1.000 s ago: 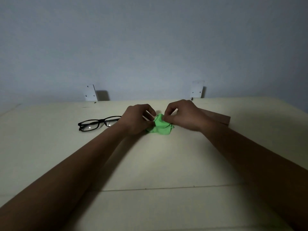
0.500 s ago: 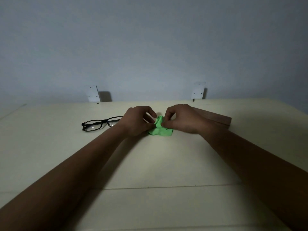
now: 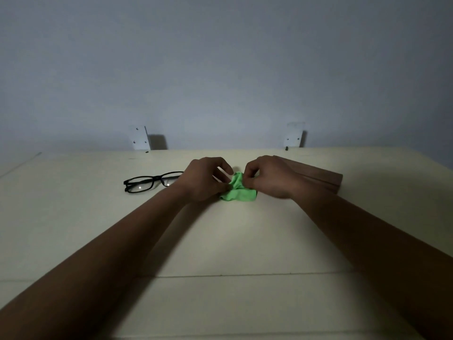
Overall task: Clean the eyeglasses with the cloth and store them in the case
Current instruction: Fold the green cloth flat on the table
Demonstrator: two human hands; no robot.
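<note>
Hands sat close together over the pale cream flat surface, with both bare forearms reaching forward. The left hand had its fingers curled, and its thumb and fingertips pinched the left edge of the crumpled bright green fabric cloth. The right hand, also curled, pinched the top of the same cloth between thumb and forefinger. The cloth lay bunched between the 2 hands, its lower part resting on the surface just below them. The black rectangular-framed eyeglasses lay on the surface just to the left of the left hand; whether that hand touched the frame could not be told. The long brown case lay behind and to the right of the right hand, partly hidden by it. Beyond both hands, 2 small white brackets stood at the foot of the grey-blue wall.
</note>
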